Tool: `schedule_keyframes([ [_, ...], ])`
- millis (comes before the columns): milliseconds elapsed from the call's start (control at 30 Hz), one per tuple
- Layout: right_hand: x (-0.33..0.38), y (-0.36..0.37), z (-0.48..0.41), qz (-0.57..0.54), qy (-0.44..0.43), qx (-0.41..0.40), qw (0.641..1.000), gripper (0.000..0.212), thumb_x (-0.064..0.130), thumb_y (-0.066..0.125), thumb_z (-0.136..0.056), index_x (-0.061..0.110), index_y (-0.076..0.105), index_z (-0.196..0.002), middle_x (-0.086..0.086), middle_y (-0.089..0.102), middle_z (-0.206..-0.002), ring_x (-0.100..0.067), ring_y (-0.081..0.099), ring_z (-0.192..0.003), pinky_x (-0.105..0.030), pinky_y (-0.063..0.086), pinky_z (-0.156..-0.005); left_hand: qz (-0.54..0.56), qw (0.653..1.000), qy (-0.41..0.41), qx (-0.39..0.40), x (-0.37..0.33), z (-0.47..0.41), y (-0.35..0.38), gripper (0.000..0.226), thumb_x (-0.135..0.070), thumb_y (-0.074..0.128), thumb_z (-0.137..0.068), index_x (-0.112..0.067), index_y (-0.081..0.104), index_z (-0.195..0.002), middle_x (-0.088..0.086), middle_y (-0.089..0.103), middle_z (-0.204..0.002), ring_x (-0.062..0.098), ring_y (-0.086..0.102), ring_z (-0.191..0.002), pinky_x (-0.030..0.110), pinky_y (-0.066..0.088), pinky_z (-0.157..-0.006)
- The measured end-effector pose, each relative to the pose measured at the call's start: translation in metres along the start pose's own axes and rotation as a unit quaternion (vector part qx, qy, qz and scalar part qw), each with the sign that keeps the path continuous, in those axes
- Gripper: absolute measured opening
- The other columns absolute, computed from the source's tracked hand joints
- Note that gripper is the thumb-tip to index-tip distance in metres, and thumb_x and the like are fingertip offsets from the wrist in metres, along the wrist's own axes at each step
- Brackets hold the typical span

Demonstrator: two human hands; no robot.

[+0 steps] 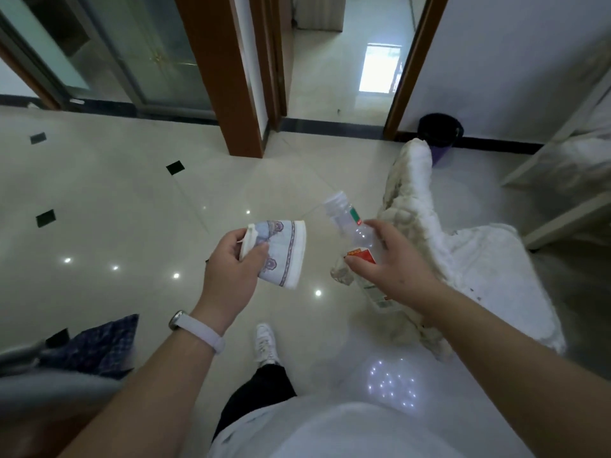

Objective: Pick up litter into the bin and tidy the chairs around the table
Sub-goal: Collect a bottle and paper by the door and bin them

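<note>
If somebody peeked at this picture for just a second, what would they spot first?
Probably the two hands in the middle, each carrying litter: the left hand grips a patterned paper cup, and the right hand holds a clear plastic bottle with no cap, plus a crumpled tissue. Next comes the fluffy white chair cover on the right, then the dark bin by the far wall.

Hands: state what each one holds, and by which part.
Left hand grips a patterned paper cup at its base end. Right hand holds a clear plastic bottle around its middle, plus crumpled paper.
</note>
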State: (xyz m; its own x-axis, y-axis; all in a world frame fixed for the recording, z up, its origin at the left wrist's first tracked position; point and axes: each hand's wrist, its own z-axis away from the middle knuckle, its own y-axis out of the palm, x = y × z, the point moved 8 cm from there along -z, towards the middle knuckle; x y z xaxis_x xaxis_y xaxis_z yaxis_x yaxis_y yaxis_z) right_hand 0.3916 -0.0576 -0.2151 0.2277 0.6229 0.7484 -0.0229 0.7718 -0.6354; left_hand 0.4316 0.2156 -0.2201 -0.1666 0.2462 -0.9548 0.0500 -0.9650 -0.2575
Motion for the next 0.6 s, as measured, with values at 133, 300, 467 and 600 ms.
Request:
schedule_keyframes([
  [133, 0.036, 0.011, -0.061, 0.02, 0.022, -0.037, 0.999, 0.075, 0.057, 0.073, -0.074, 0.037, 0.037, -0.137, 0.012, 0.053, -0.131, -0.01, 0.052, -0.119, -0.034, 0.045, -0.097, 0.013, 0.999, 0.003, 0.032, -0.009, -0.088, -0.02, 0.018, -0.014, 0.067, -0.092, -0.019, 0.065, -0.109, -0.004, 0.072, -0.092, 0.005, 0.068, -0.073, 0.013, 0.049, -0.057],
  [300, 0.08, 0.018, -0.121, 0.011, 0.029, -0.066, 0.997, 0.073, 0.059, 0.073, -0.071, 0.039, 0.04, -0.133, 0.013, 0.058, -0.12, -0.012, 0.06, -0.105, -0.041, 0.05, -0.093, 0.001, 0.998, 0.013, 0.069, -0.029, -0.18, -0.04, 0.019, -0.016, 0.067, -0.092, -0.019, 0.065, -0.11, -0.004, 0.073, -0.097, 0.008, 0.07, -0.081, 0.016, 0.054, -0.064],
  [467, 0.084, 0.018, -0.162, 0.025, 0.056, -0.087, 0.994, 0.073, 0.06, 0.073, -0.071, 0.039, 0.04, -0.132, 0.014, 0.057, -0.12, -0.01, 0.059, -0.106, -0.042, 0.05, -0.094, 0.0, 0.995, 0.024, 0.097, -0.042, -0.242, -0.029, 0.016, -0.018, 0.066, -0.092, -0.029, 0.062, -0.104, -0.008, 0.072, -0.095, 0.001, 0.069, -0.077, 0.013, 0.053, -0.064],
  [600, 0.079, 0.006, -0.2, 0.004, 0.074, -0.096, 0.993, 0.072, 0.055, 0.075, -0.072, 0.036, 0.042, -0.133, 0.014, 0.057, -0.116, -0.009, 0.059, -0.103, -0.041, 0.05, -0.093, -0.006, 0.992, 0.01, 0.122, -0.045, -0.284, -0.005, 0.021, -0.019, 0.066, -0.092, -0.02, 0.065, -0.113, -0.004, 0.074, -0.099, 0.01, 0.072, -0.084, 0.027, 0.059, -0.073],
])
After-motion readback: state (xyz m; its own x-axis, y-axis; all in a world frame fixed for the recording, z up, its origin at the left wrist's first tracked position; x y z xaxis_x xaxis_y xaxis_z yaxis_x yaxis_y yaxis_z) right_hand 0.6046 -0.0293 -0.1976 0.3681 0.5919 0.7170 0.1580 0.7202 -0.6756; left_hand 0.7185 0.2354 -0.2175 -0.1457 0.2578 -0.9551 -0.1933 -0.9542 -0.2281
